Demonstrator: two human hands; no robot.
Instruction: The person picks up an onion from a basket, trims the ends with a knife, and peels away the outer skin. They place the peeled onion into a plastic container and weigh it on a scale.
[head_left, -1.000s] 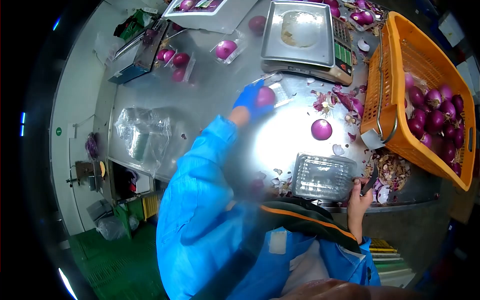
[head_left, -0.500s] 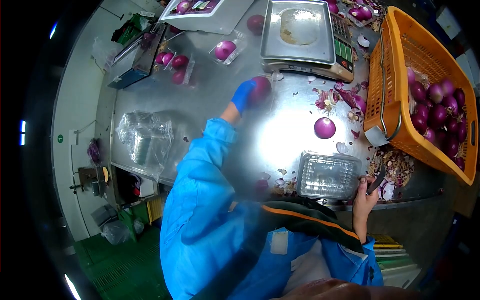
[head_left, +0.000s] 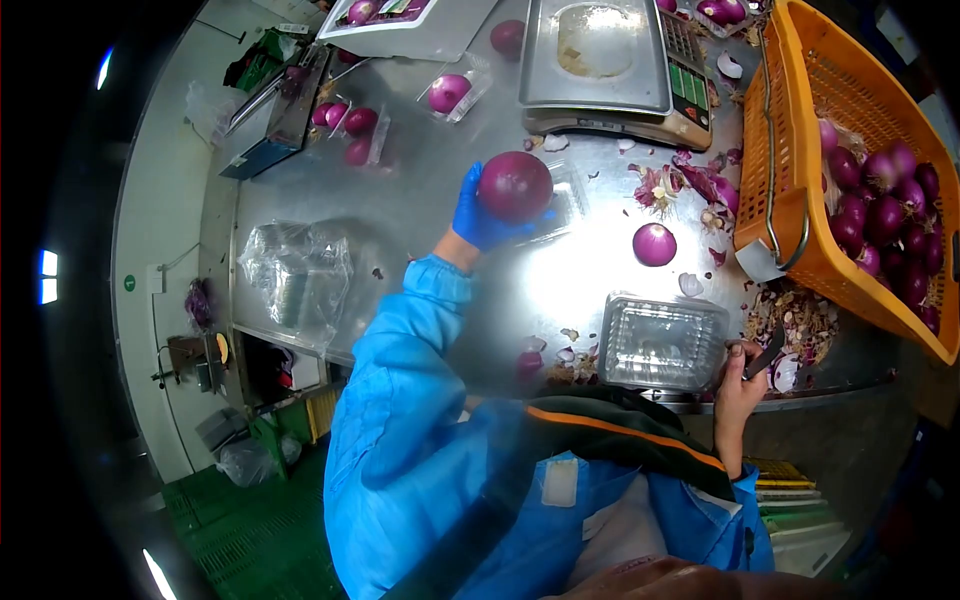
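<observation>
My left hand [head_left: 478, 218], in a blue glove, is closed round a large red onion [head_left: 515, 187] and holds it up over the steel table. Behind this onion a clear plastic tray [head_left: 568, 200] lies partly hidden. At the table's front edge my bare right hand [head_left: 738, 385] grips a knife with a dark blade [head_left: 766, 354]; its handle is mostly covered by the fingers. Just left of that hand is another clear plastic tray [head_left: 663, 345], with nothing in it. A peeled red onion [head_left: 654, 244] sits on the table between the two hands.
An orange crate [head_left: 790, 150] of red onions stands at the right. Behind are a weighing scale [head_left: 598, 60] and a white box [head_left: 410, 38]. Onion skins [head_left: 800, 325] litter the right side. Bagged trays [head_left: 292, 275] and onions in trays [head_left: 449, 93] are at the left.
My left hand has raised the large onion off the table towards me, and the tray behind it now shows. My right hand with the knife has hardly moved.
</observation>
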